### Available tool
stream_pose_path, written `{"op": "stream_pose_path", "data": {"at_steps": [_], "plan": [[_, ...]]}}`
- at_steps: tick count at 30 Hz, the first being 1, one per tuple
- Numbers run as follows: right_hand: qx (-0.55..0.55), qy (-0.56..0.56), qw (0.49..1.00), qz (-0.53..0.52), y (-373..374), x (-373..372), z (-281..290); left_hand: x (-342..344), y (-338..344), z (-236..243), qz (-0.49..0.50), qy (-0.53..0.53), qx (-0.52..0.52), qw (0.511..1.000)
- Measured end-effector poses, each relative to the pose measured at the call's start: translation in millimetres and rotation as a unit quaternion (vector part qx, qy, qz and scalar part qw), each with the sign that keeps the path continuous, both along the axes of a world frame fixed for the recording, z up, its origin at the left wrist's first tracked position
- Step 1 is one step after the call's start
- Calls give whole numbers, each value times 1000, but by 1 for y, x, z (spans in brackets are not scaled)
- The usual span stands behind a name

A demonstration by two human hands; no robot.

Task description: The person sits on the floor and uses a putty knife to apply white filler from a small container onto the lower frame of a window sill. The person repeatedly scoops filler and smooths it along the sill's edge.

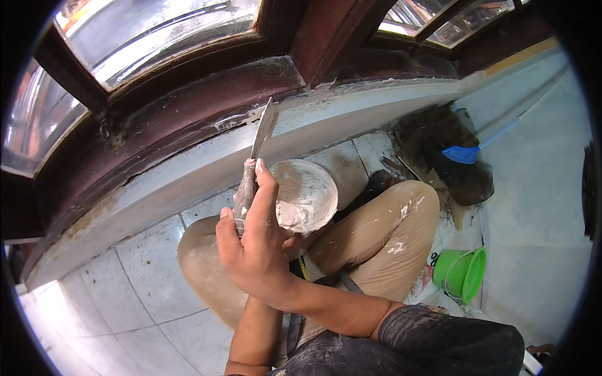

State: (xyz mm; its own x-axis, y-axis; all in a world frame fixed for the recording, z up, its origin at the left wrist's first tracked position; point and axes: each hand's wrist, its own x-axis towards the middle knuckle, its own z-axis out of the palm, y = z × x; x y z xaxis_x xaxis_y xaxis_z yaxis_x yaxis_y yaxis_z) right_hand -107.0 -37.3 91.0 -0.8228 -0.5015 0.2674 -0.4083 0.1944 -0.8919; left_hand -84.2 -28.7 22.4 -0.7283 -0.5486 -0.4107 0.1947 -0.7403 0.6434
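My right hand (254,244) is wrapped round the handle of a putty knife (263,128). Its thin blade points up and away, and the tip overlaps the sill edge under the window; whether it touches cannot be told. Below and to the right of the handle is a round white bowl (323,191), with pale putty (295,215) heaped at its near side and smeared over its inside. My left hand (293,239) is mostly hidden behind the right wrist. A few of its fingers show at the bowl's near rim, holding it.
Dark wooden window frames (207,106) rise above a pale ledge (188,160). Right of my bent knee (407,213) lie a dark plastic bag (467,178) and a blue brush with a long handle (463,153). A green bucket (461,276) lies tipped on the tiled floor (138,288).
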Motion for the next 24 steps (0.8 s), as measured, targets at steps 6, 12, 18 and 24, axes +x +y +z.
{"op": "stream_pose_path", "data": {"at_steps": [6, 12, 18, 24], "plan": [[-38, -70, 996, 40, -13, 32, 8, 5, 1, -6, 5, -12, -11, 1000], [18, -65, 995, 67, 18, 27, 16, -5, 4, -6, -9, 7, 2, 1000], [-82, -113, 989, 53, 66, -26, 13, 3, 1, -5, 3, -2, 9, 1000], [-59, -138, 989, 10, 94, -78, 2, -1, 0, 3, -12, -9, 28, 999]]}}
